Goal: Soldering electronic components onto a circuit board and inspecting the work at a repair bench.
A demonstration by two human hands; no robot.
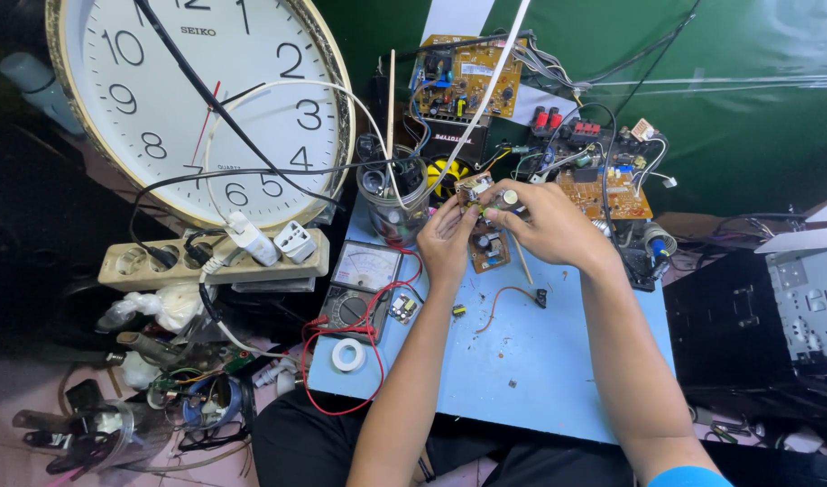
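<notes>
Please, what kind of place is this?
Probably a small electronics repair bench. Both hands, left hand and right hand, hold a small circuit board over a blue table. A dial multimeter and other bare circuit boards lie around.

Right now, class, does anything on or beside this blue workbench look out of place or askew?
Yes. A large round white wall clock with a gold rim leans tilted behind the beige power strip, black cables draped over its face. Both hands, left and right, hold a small brown circuit board.
</notes>
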